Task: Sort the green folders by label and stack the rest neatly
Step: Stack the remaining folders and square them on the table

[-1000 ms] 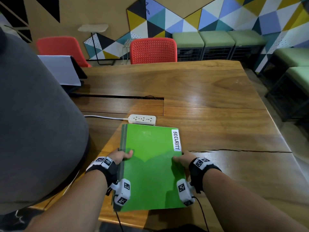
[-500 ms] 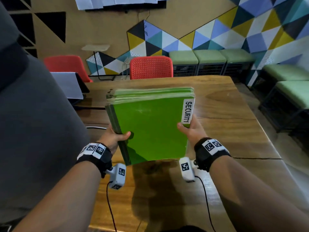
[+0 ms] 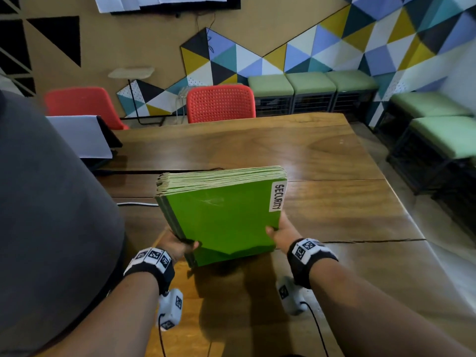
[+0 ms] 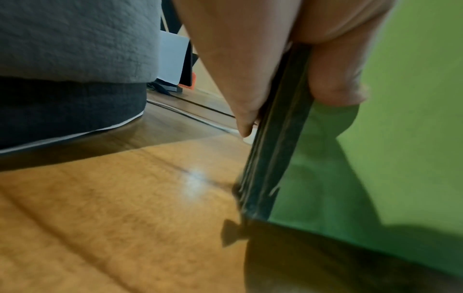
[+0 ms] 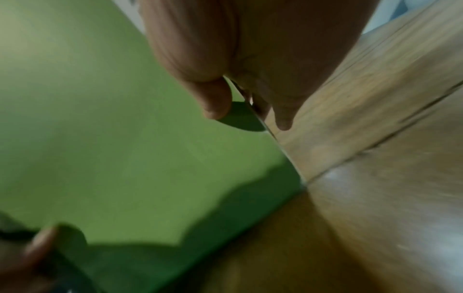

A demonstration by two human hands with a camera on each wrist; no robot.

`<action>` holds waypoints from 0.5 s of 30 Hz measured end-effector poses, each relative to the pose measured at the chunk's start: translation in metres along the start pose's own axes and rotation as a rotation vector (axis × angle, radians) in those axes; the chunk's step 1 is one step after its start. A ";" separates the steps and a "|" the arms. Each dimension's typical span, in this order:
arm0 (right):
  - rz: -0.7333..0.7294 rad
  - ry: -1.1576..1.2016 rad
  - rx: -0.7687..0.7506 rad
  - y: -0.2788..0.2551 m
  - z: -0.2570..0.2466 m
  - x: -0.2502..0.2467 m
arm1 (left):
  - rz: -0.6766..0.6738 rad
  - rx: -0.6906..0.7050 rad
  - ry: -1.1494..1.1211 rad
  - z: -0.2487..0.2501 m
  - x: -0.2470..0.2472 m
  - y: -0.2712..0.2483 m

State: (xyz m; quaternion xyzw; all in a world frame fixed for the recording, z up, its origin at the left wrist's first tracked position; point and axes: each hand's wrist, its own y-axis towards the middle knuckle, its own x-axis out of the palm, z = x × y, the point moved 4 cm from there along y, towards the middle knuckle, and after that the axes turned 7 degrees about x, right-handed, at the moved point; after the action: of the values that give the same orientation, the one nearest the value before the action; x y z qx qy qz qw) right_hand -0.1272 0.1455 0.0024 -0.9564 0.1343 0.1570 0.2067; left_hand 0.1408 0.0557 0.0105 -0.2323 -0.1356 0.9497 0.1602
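Note:
A thick stack of green folders (image 3: 219,215) stands tilted on its lower edge on the wooden table (image 3: 322,155), front cover toward me. A white label (image 3: 278,195) reading SECURITY runs down the front folder's right edge. My left hand (image 3: 177,244) grips the stack's dark spine side low down, thumb on the cover. In the left wrist view the thumb (image 4: 335,79) lies on the green cover (image 4: 400,138) and the fingers sit behind the spine (image 4: 278,148). My right hand (image 3: 282,233) pinches the right edge, thumb (image 5: 213,99) in front, fingers behind.
A grey-clothed person (image 3: 51,215) fills the left side. A white cable (image 3: 139,204) runs behind the stack. A black stand with white paper (image 3: 85,135) sits at the far left of the table. Red chairs (image 3: 220,104) and green stools (image 3: 311,86) line the back.
The folder stack went from lying flat on the table to raised upright in both hands; now it is lower again, its bottom edge down on the table.

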 end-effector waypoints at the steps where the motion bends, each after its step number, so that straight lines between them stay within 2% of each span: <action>1: 0.004 -0.048 0.042 0.002 0.009 0.004 | -0.039 -0.024 0.076 -0.002 0.004 -0.003; 3: 0.044 -0.100 0.112 0.006 0.018 0.005 | -0.121 -0.030 0.266 -0.003 0.004 -0.006; 4: 0.070 -0.123 0.124 0.008 0.018 0.003 | -0.107 0.004 0.284 -0.002 0.003 -0.003; 7: 0.132 -0.177 0.130 0.010 0.020 -0.005 | -0.059 0.083 0.287 0.003 0.005 0.005; 15: 0.316 -0.101 0.334 0.008 0.052 -0.038 | -0.082 0.010 0.229 0.005 0.064 0.031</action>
State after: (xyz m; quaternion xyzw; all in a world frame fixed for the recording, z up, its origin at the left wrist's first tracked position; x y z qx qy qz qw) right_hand -0.1773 0.1687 -0.0318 -0.8669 0.2960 0.2109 0.3412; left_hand 0.0772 0.0497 -0.0209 -0.3328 -0.1211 0.9103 0.2145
